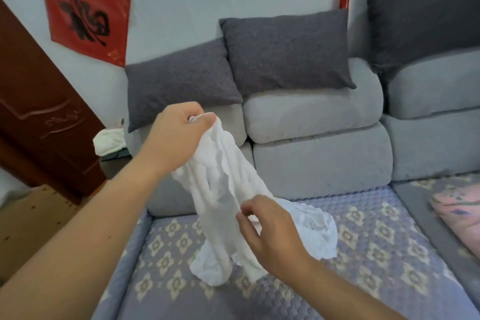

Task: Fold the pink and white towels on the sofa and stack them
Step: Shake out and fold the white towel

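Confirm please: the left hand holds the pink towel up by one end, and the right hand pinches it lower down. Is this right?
Not quite. The towel in both hands is white, not pink, as the head view shows. The left hand does hold it up by one end, and the right hand pinches it lower down.

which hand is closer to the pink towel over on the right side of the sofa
Right. The right hand pinches the white towel low, nearer the pink towel; the left hand grips its top, farther left.
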Demonstrator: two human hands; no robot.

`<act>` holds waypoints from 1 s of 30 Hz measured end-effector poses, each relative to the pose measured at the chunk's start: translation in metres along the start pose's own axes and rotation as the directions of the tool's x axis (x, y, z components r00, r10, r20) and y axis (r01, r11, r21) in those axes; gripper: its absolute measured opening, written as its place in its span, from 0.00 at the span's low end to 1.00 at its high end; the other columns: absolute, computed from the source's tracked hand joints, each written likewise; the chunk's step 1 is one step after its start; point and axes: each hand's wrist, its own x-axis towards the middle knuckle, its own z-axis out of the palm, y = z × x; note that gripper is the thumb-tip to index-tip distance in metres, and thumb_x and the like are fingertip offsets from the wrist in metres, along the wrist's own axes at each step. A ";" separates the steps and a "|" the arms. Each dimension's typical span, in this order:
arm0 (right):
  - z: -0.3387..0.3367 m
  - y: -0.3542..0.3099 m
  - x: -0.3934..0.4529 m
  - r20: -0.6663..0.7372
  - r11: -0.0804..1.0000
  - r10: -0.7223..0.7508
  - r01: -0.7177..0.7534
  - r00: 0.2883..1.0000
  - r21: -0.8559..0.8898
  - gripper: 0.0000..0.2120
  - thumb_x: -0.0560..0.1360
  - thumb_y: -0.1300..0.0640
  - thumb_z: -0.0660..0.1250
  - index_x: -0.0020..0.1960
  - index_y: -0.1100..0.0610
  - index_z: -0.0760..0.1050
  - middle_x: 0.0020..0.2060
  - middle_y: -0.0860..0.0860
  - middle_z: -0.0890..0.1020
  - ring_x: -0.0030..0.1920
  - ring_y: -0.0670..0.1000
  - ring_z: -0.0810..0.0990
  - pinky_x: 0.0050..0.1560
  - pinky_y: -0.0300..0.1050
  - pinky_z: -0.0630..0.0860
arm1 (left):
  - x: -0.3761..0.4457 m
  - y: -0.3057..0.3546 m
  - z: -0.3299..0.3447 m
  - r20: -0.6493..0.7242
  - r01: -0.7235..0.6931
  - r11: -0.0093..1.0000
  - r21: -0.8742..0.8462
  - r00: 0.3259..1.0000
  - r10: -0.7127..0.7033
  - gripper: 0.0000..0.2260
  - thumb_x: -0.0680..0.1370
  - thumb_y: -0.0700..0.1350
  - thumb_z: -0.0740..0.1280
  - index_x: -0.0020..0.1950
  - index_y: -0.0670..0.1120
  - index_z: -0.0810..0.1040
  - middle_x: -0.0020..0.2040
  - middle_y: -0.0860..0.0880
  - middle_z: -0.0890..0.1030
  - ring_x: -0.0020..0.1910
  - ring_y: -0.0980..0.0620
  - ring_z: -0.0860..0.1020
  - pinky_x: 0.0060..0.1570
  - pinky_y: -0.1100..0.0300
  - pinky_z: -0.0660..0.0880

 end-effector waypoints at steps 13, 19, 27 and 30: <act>-0.005 0.140 -0.136 0.658 0.818 0.474 -0.016 0.585 -0.575 0.38 0.64 0.48 0.77 0.71 0.45 0.68 0.60 0.47 0.81 0.62 0.53 0.79 0.72 0.56 0.58 | 0.011 -0.017 0.008 -0.273 0.242 0.970 -0.033 0.931 -0.242 0.18 0.79 0.51 0.65 0.39 0.36 0.71 0.32 0.49 0.69 0.34 0.51 0.68 0.37 0.54 0.64; -0.095 0.177 -0.134 0.062 0.690 0.229 -0.117 0.971 -0.714 0.05 0.68 0.55 0.76 0.42 0.53 0.83 0.43 0.50 0.81 0.50 0.58 0.79 0.54 0.57 0.71 | -0.022 -0.084 0.008 -0.201 0.341 0.936 0.088 0.926 -0.319 0.17 0.82 0.49 0.64 0.37 0.41 0.71 0.34 0.47 0.72 0.36 0.46 0.70 0.41 0.52 0.66; -0.197 0.203 -0.052 -0.174 0.713 0.111 -0.200 0.979 -0.672 0.03 0.69 0.59 0.76 0.42 0.58 0.87 0.50 0.61 0.83 0.49 0.65 0.81 0.55 0.51 0.69 | -0.059 -0.134 0.009 -0.143 0.409 0.885 0.224 0.912 -0.386 0.18 0.82 0.51 0.64 0.38 0.41 0.72 0.38 0.41 0.77 0.39 0.41 0.73 0.40 0.50 0.66; -0.203 0.185 -0.034 -0.133 0.835 0.338 -0.362 0.932 -0.415 0.04 0.74 0.62 0.74 0.46 0.56 0.87 0.48 0.49 0.87 0.53 0.54 0.84 0.50 0.33 0.70 | -0.073 -0.134 0.014 -0.202 0.448 0.887 0.113 0.884 -0.421 0.17 0.82 0.50 0.64 0.40 0.39 0.73 0.38 0.41 0.77 0.39 0.41 0.73 0.41 0.49 0.66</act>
